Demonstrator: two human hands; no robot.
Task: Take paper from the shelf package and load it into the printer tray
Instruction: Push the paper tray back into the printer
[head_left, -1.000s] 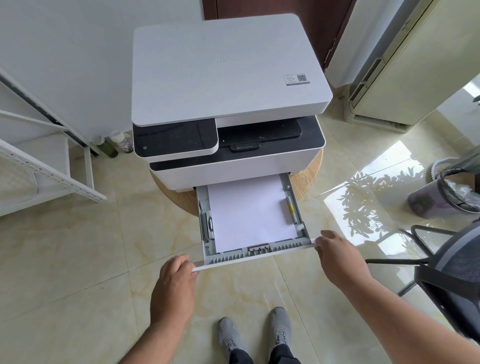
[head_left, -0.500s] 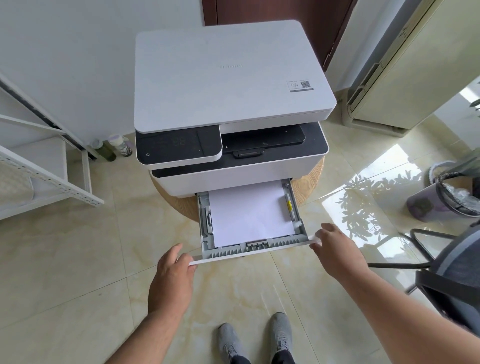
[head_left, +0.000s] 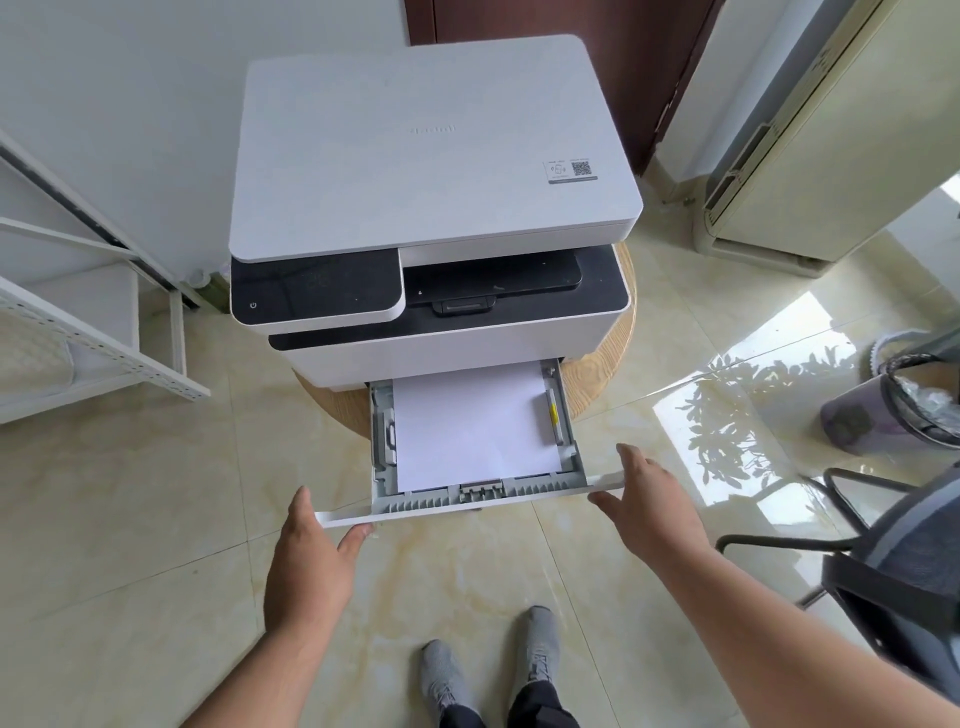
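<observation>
The printer (head_left: 431, 208) stands on a round wooden stool (head_left: 597, 374), and I describe all places from this printer. Its paper tray (head_left: 379, 467) is pulled partly out from the bottom of the printer, toward the person. A stack of white paper (head_left: 472, 426) lies flat inside the tray, between the grey side guides; the far edge of the paper is hidden under the printer body.

The left hand (head_left: 311, 561) is at the left end of the tray's white front panel. Its fingers (head_left: 353, 540) are spread and loosely bent, with the tips touching the panel from below and the thumb up beside the panel's corner. It is not a firm grip. The right hand (head_left: 649, 504) is at the right end of the same panel. This hand is also open, the fingers stretched out and flat, touching or almost touching the panel edge; I cannot tell which.

To the left of the printer there is a white metal shelf (head_left: 93, 343). To the right of the printer stands a dustbin (head_left: 893, 410), and nearer to the person a dark chair (head_left: 893, 561). Below the tray, on the tiled floor, two grey shoes (head_left: 535, 649) are visible.
</observation>
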